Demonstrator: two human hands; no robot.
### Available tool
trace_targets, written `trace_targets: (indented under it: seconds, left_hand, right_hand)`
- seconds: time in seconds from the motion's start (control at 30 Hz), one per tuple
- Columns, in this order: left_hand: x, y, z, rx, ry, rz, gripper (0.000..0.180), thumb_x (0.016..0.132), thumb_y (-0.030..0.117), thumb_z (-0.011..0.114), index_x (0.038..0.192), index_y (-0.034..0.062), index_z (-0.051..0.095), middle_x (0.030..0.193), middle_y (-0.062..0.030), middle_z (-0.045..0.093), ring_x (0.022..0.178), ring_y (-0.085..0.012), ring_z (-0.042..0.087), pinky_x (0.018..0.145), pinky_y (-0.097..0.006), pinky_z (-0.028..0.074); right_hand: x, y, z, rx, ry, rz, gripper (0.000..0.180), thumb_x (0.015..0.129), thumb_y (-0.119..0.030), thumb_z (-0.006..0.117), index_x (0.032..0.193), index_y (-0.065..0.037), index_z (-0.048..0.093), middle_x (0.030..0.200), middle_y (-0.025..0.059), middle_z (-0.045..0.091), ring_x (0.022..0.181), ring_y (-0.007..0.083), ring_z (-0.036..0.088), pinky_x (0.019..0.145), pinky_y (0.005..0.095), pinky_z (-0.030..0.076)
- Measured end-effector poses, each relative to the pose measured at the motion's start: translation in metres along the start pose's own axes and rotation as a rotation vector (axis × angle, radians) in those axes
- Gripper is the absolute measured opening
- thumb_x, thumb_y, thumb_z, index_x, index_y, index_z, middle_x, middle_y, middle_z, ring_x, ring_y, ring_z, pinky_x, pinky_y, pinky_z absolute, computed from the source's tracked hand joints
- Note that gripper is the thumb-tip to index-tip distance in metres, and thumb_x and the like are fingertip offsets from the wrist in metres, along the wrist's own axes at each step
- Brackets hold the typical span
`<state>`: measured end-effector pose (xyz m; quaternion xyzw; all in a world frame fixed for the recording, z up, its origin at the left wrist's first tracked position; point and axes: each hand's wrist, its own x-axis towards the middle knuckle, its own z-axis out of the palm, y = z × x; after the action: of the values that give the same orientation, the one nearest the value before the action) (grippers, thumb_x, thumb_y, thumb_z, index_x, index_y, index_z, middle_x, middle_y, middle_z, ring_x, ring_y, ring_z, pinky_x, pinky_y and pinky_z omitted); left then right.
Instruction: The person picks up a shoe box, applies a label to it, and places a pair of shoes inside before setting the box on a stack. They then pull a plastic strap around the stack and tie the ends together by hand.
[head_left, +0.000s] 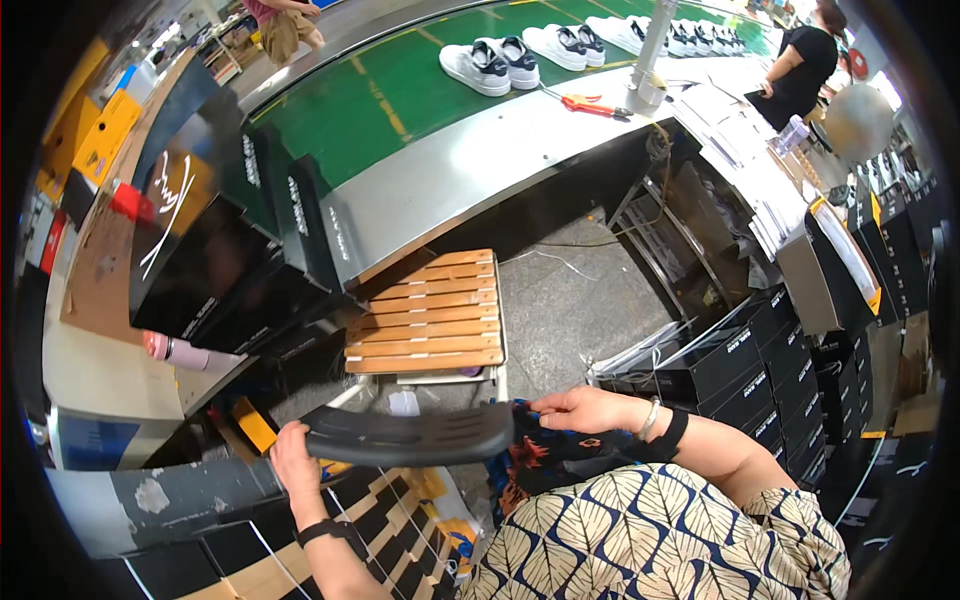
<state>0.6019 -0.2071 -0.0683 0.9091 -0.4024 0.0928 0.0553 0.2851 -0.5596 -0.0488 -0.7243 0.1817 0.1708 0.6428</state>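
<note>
My left hand [293, 460] is closed on the left end of a dark grey, curved plastic chair backrest [410, 438]. Beyond the backrest's right end, my right hand [585, 412] pinches a dark cloth with red and blue flowers [525, 455]. The cloth hangs down in folds beside the backrest, and its lower part is partly hidden by my patterned clothing. Just past the backrest stands a low seat of wooden slats [430, 315] on a pale metal frame.
A metal-edged bench [450, 170] borders a green conveyor [340, 115] with white sneakers [475, 68]. Red-handled pliers [595, 105] lie on the bench. Black shoe boxes [715, 370] are stacked right; more boxes [230, 260] and a pink bottle [185, 352] stand left. A person [800, 70] is at far right.
</note>
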Motion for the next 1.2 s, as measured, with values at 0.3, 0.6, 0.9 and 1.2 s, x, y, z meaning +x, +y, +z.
trace_targets:
  seconds: [0.3,0.6,0.9,1.2]
  left_hand:
    - [0.061,0.062,-0.085,-0.088,-0.532,-0.493,0.044,0.072,-0.001,0.055,0.115,0.0104,0.054,0.113,-0.0137,0.056,0.106,-0.028,0.053,0.086,-0.038,0.042]
    - [0.207,0.282,-0.279,-0.922,0.455,0.789,0.011,0.079,-0.001,0.042,0.078,0.0026,0.053,0.066,-0.0054,0.049,0.077,-0.0174,0.05,0.074,-0.029,0.042]
    - [0.243,0.215,-0.263,-1.244,0.391,0.966,0.017,0.077,0.014,0.05,0.093,0.0083,0.052,0.085,-0.0062,0.05,0.092,-0.0142,0.045,0.085,-0.034,0.033]
    - [0.386,0.267,-0.224,-1.497,0.505,1.195,0.039,0.076,0.032,0.059,0.11,0.0148,0.052,0.106,-0.0072,0.052,0.109,-0.0106,0.039,0.097,-0.04,0.022]
  right_hand:
    - [-0.029,0.052,-0.108,-0.241,0.242,0.245,0.035,0.084,-0.027,0.055,0.11,-0.004,0.056,0.096,0.0141,0.063,0.091,0.023,0.06,0.079,0.0311,0.045]
    - [-0.02,0.092,-0.198,-0.42,0.259,0.243,0.033,0.081,-0.025,0.053,0.109,-0.007,0.059,0.096,0.0173,0.062,0.089,0.0312,0.06,0.078,0.0345,0.047]
    - [0.018,0.094,-0.234,-0.304,0.303,0.253,0.03,0.081,-0.029,0.052,0.104,-0.01,0.059,0.082,0.0178,0.063,0.08,0.0325,0.061,0.071,0.0401,0.047]
    - [0.063,0.063,-0.274,-0.405,0.455,0.286,0.031,0.082,-0.03,0.053,0.103,-0.007,0.06,0.086,0.0158,0.064,0.08,0.0339,0.06,0.07,0.0379,0.048]
